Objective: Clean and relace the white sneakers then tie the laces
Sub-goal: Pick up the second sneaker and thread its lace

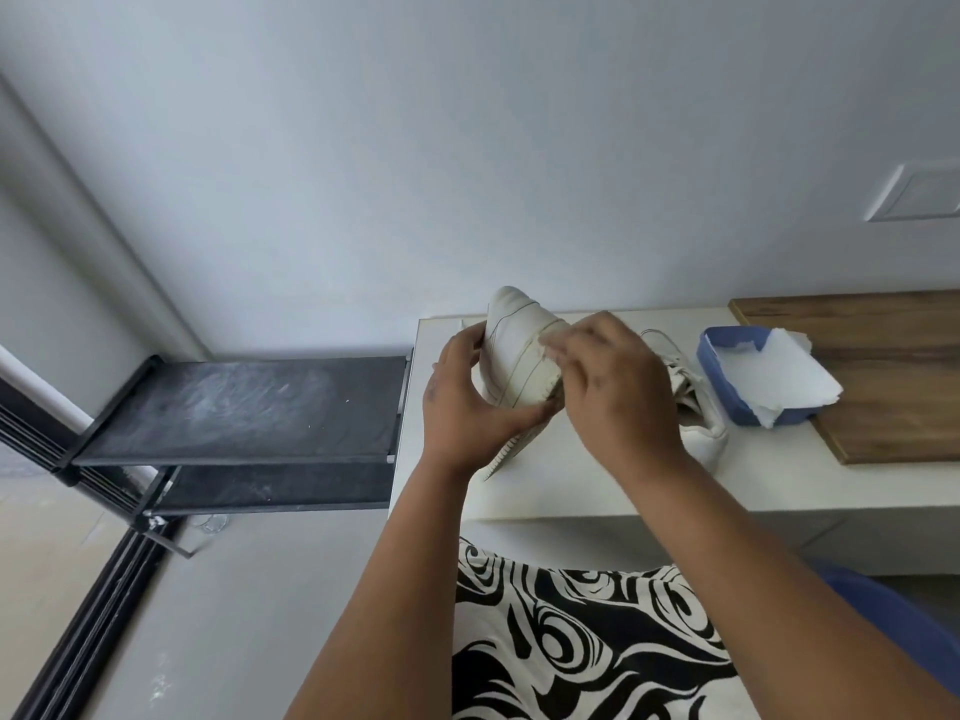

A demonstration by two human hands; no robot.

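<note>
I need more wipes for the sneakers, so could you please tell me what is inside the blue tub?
The blue tub holds white paper sheets, one draped over its right rim. Whatever lies beneath the paper is covered.

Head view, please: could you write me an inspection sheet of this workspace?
Surface: white table, wooden board at its right.
Job's things: held sneaker raised, sole toward camera; second sneaker lying behind the right hand.
Clutter: blue tub holding white paper, on the board.
Grippers: left hand grips the held sneaker; right hand presses a wipe on it.
Cables: nothing seen.
Surroundings: black shelf rack, wall plate.
</note>
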